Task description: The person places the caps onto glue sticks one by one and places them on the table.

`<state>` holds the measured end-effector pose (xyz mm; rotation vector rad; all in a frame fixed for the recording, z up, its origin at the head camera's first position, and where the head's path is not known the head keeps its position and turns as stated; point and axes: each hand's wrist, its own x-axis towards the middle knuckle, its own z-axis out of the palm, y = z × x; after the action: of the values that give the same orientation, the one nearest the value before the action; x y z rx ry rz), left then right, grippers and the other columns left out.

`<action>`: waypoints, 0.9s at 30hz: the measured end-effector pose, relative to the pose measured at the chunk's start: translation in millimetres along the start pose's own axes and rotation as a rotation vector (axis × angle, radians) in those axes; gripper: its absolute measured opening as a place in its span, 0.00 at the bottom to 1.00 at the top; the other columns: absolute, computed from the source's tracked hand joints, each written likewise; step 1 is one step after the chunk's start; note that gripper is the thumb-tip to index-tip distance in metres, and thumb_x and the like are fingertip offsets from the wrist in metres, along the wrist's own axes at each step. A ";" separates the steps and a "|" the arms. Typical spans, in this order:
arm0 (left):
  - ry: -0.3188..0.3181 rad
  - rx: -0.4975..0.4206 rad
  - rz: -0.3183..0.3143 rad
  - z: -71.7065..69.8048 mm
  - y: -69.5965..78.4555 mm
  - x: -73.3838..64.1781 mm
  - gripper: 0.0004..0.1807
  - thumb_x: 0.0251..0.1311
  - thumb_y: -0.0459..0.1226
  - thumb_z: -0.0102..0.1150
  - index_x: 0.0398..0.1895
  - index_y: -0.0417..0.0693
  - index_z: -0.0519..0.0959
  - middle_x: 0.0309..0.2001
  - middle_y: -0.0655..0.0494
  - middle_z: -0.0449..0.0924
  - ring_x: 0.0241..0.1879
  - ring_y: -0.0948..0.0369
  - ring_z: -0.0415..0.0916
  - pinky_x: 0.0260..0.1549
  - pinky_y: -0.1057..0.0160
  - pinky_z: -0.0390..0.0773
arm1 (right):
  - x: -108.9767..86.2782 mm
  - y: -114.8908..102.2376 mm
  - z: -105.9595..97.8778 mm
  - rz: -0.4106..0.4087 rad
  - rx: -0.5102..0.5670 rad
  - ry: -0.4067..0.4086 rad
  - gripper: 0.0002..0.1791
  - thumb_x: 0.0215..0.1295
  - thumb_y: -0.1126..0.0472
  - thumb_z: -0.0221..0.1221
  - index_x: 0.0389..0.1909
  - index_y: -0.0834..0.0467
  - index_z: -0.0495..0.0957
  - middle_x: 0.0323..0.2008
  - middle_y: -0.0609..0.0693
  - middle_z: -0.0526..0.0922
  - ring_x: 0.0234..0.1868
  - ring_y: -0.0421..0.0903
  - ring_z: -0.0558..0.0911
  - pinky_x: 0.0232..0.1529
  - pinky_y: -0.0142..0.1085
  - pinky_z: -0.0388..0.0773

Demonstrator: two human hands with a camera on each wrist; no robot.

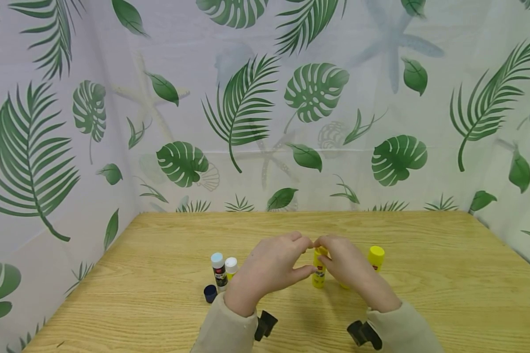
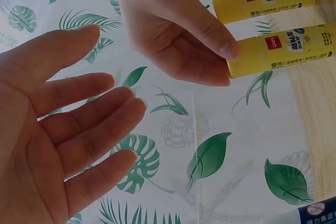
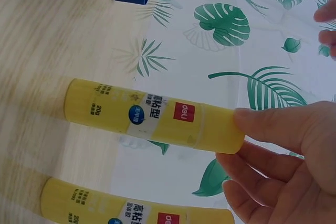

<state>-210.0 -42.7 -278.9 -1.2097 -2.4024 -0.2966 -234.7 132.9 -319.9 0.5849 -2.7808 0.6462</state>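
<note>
A yellow glue stick [image 1: 319,277] stands upright on the table. My right hand [image 1: 351,262] pinches its capped upper end between thumb and fingers, and the red label [image 3: 184,112] shows below the cap in the right wrist view. My left hand [image 1: 271,264] is held up just to the left of that stick. Its palm faces the left wrist camera with the fingers [image 2: 100,111] loosely extended and nothing in them. Close behind my right hand are further yellow glue sticks [image 1: 376,257], one partly hidden by that hand.
Left of my left hand stands a dark-labelled glue stick [image 1: 219,272] with a pale blue top. Beside it is a white-topped yellow glue stick [image 1: 231,265], partly covered by that hand. A navy cap [image 1: 210,293] sits in front on the wooden table [image 1: 159,314]. A leaf-patterned cloth [image 1: 247,186] hangs behind.
</note>
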 end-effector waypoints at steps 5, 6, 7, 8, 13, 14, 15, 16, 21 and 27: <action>-0.030 -0.002 -0.022 -1.3 1.0 -0.3 0.17 0.52 0.46 0.60 0.40 0.46 0.77 0.36 0.58 0.76 0.26 0.68 0.72 0.25 0.76 0.69 | -0.9 -0.6 -2.9 0.008 -0.011 -0.005 0.10 0.51 0.71 0.60 0.37 0.64 0.77 0.37 0.55 0.78 0.38 0.51 0.77 0.38 0.43 0.74; -0.034 -0.004 -0.025 -1.5 1.0 -0.4 0.17 0.52 0.46 0.60 0.40 0.46 0.77 0.37 0.58 0.76 0.27 0.68 0.73 0.25 0.76 0.70 | -1.1 -0.8 -3.4 0.009 -0.014 -0.003 0.11 0.51 0.70 0.60 0.37 0.64 0.77 0.37 0.55 0.78 0.38 0.51 0.77 0.39 0.43 0.74; -0.037 -0.007 -0.029 -1.7 1.0 -0.4 0.17 0.52 0.46 0.60 0.41 0.46 0.77 0.37 0.58 0.76 0.27 0.68 0.73 0.26 0.76 0.70 | -1.3 -1.0 -3.9 0.009 -0.016 0.001 0.11 0.51 0.70 0.60 0.37 0.64 0.77 0.37 0.55 0.78 0.39 0.51 0.77 0.39 0.44 0.74; -0.038 -0.009 -0.031 -1.9 1.0 -0.5 0.17 0.52 0.47 0.60 0.41 0.46 0.77 0.37 0.58 0.76 0.27 0.67 0.73 0.26 0.75 0.70 | -1.5 -1.1 -4.3 0.010 -0.017 0.002 0.11 0.51 0.70 0.60 0.37 0.64 0.77 0.37 0.55 0.78 0.39 0.52 0.76 0.39 0.44 0.73; -0.050 -0.010 -0.039 -2.3 0.5 -0.5 0.17 0.52 0.47 0.59 0.41 0.47 0.77 0.38 0.59 0.76 0.27 0.68 0.73 0.26 0.75 0.70 | -3.0 -2.2 -7.3 0.009 -0.014 0.015 0.11 0.51 0.69 0.61 0.37 0.64 0.77 0.38 0.55 0.78 0.40 0.53 0.76 0.39 0.45 0.73; -0.054 -0.010 -0.042 -2.6 0.5 -0.6 0.17 0.52 0.48 0.59 0.41 0.47 0.77 0.38 0.59 0.76 0.27 0.69 0.73 0.26 0.75 0.70 | -3.2 -2.5 -7.8 0.009 -0.013 0.018 0.11 0.51 0.69 0.61 0.37 0.64 0.77 0.38 0.55 0.78 0.40 0.53 0.76 0.40 0.45 0.73; -0.061 -0.012 -0.046 -2.7 0.4 -0.7 0.17 0.52 0.48 0.59 0.42 0.47 0.77 0.38 0.59 0.76 0.27 0.69 0.73 0.27 0.75 0.70 | -3.3 -2.9 -8.3 0.008 -0.012 0.022 0.11 0.51 0.68 0.61 0.37 0.64 0.77 0.38 0.55 0.78 0.40 0.53 0.76 0.39 0.45 0.73; -0.067 -0.016 -0.050 -2.9 0.4 -0.8 0.17 0.52 0.48 0.59 0.42 0.47 0.77 0.38 0.59 0.76 0.27 0.68 0.73 0.27 0.75 0.70 | -3.4 -3.1 -8.6 0.006 -0.011 0.025 0.11 0.51 0.68 0.61 0.37 0.64 0.77 0.38 0.55 0.78 0.40 0.53 0.76 0.39 0.45 0.73; -0.104 -0.031 -0.081 -4.8 0.6 -1.1 0.17 0.53 0.47 0.58 0.42 0.47 0.76 0.39 0.58 0.76 0.29 0.68 0.73 0.26 0.75 0.70 | -3.5 -4.2 -10.3 -0.007 -0.017 0.027 0.11 0.50 0.67 0.62 0.37 0.63 0.77 0.37 0.54 0.78 0.38 0.51 0.77 0.37 0.43 0.74; -0.136 -0.036 -0.096 -6.6 0.0 -1.0 0.17 0.53 0.47 0.58 0.42 0.48 0.76 0.40 0.59 0.76 0.29 0.69 0.72 0.26 0.75 0.70 | -3.8 -5.7 -12.4 -0.017 -0.019 0.014 0.12 0.50 0.66 0.63 0.37 0.62 0.77 0.36 0.53 0.78 0.36 0.49 0.77 0.35 0.41 0.74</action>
<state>-207.6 -45.9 -273.6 -1.1662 -2.5879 -0.2969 -227.3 135.2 -308.1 0.5965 -2.7632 0.6169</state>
